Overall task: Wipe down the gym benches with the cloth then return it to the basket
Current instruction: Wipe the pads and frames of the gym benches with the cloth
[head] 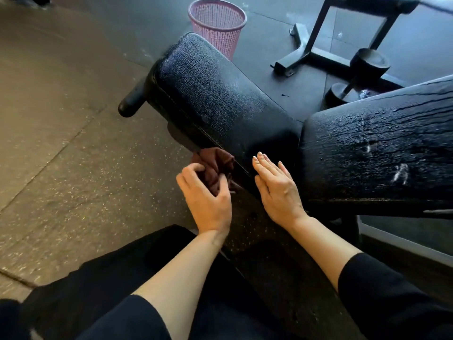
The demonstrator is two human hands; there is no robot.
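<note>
The left hand point(204, 197) grips a crumpled maroon cloth point(214, 165) against the grainy black bench pad point(215, 99); the right hand point(277, 190) lies flat, fingers straight.

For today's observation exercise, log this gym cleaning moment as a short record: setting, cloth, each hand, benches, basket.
setting: gym floor, seen from a head camera
cloth: dark red cloth, bunched against the seat pad's side edge
left hand: grips the cloth
right hand: flat, fingers straight, on the seat pad
benches: black seat pad, cracked back pad to its right
basket: pink mesh basket on the floor past the bench
</note>
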